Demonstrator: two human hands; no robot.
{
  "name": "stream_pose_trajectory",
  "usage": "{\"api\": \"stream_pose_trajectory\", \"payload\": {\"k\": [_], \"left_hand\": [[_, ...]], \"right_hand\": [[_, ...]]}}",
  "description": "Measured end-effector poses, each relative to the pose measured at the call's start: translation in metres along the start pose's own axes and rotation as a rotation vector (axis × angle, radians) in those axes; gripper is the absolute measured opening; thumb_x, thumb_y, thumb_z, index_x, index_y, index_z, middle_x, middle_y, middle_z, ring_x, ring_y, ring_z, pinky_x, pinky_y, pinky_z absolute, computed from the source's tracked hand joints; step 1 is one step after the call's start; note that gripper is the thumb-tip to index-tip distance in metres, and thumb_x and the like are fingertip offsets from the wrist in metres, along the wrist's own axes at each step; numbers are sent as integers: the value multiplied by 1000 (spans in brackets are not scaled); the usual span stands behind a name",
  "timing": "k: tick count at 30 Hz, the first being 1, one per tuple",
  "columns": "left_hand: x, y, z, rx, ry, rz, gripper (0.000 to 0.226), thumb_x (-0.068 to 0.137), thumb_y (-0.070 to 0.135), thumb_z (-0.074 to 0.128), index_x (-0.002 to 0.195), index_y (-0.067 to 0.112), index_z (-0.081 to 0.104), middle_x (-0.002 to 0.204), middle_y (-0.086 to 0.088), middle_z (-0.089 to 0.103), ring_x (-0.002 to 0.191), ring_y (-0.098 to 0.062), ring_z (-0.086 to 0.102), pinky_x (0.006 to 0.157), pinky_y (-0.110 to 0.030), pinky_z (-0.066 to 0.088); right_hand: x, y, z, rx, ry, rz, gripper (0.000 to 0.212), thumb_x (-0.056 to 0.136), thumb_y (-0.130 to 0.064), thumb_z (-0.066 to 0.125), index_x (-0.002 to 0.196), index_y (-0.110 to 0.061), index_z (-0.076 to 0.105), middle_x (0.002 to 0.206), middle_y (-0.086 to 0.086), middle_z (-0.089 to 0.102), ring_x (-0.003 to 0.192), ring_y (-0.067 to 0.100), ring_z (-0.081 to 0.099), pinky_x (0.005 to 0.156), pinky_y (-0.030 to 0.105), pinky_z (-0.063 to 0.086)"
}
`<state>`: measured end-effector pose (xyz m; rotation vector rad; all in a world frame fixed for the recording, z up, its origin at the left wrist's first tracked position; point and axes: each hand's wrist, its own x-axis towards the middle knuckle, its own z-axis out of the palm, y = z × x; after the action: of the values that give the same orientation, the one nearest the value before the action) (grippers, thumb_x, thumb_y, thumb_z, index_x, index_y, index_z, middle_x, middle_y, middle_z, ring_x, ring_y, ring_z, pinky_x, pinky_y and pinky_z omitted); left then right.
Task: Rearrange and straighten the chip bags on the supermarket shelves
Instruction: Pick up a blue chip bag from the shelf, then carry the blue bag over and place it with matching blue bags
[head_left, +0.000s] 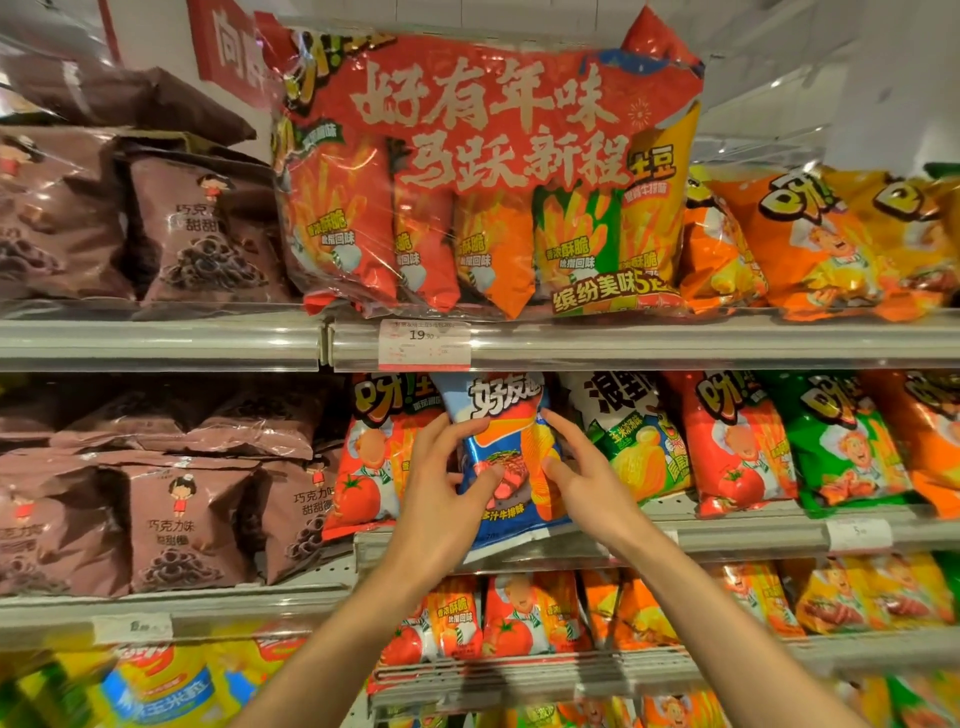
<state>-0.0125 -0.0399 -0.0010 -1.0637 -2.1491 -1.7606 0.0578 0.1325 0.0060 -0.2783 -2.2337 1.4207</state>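
Below the white price tag (423, 343) clipped to the upper shelf rail, a glossy blue foil chip bag with white lettering and a steak picture (511, 457) stands on the middle shelf, its bottom edge jutting slightly over the rail. It sits between a red tomato-print bag (371, 467) just left of it and a white-and-green bag (636, 441) just right. The left hand (441, 478) grips the blue bag's left edge, fingers curled behind and thumb across the front; the right hand (582, 473) holds the right edge likewise. Apparently the bag is being seated and squared in its slot. Next it likely needs pushing back behind the rail and turning upright, flush with its neighbours, without crushing them.
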Motion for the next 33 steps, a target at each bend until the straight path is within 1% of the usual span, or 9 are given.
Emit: {"api": "stream_pose_trajectory", "payload": {"k": [3,6,7,13,17,20,24,29,33], "left_hand": [[-6,-1,-3,-41,-21,13,42,91,26,70,127,42,56,146,20,32,128,9,39,86,0,40],[-11,0,0,-99,-44,13,41,90,29,70,124,48,56,147,24,32,125,6,45,92,-21,52],[-13,2,2,-96,-49,17,41,91,30,70,124,48,55,146,24,32,123,9,45,92,-20,52],[-27,22,28,-125,-76,65,40,91,13,70,125,29,59,137,20,37,114,34,31,79,5,37],[-41,40,61,-146,-99,73,39,90,11,71,122,30,59,134,28,37,116,24,41,80,-2,43],[-54,62,99,-163,-107,76,37,89,8,71,119,28,61,132,30,39,114,17,49,77,-4,45],[-73,96,168,-178,-145,65,37,88,5,71,117,26,62,133,15,46,115,10,54,78,-8,48],[-97,140,271,-196,-227,63,36,88,8,73,116,28,62,134,14,49,116,7,54,79,-9,47],[-101,171,346,-210,-278,74,37,86,4,73,115,25,62,131,7,53,112,6,57,81,-13,49]], "right_hand": [[-10,3,0,12,22,-28,50,104,-10,45,147,-34,37,118,-14,66,97,7,69,80,28,58],[-17,6,-6,-6,42,-45,51,104,-13,46,148,-38,38,111,-20,68,100,24,67,90,43,56],[-21,7,-9,-6,42,-47,51,104,-14,45,148,-38,37,112,-24,67,104,25,65,92,43,55],[-48,20,-38,-76,97,-53,53,104,-22,45,149,-46,32,150,-12,42,137,17,43,113,47,38],[-69,34,-71,-64,116,-73,52,103,-21,45,150,-39,34,151,-15,41,138,6,39,115,43,36],[-89,50,-111,-25,135,-69,52,98,-32,47,145,-51,34,148,-12,47,135,10,46,111,47,42],[-123,83,-183,-25,157,-50,51,101,-34,48,142,-59,32,144,-9,52,129,15,53,104,48,48],[-168,127,-285,-47,189,7,50,96,-46,47,140,-64,30,145,-9,51,131,15,51,106,49,46],[-194,152,-363,-57,253,30,49,99,-40,50,140,-62,33,141,-7,55,127,15,55,103,47,48]]}}
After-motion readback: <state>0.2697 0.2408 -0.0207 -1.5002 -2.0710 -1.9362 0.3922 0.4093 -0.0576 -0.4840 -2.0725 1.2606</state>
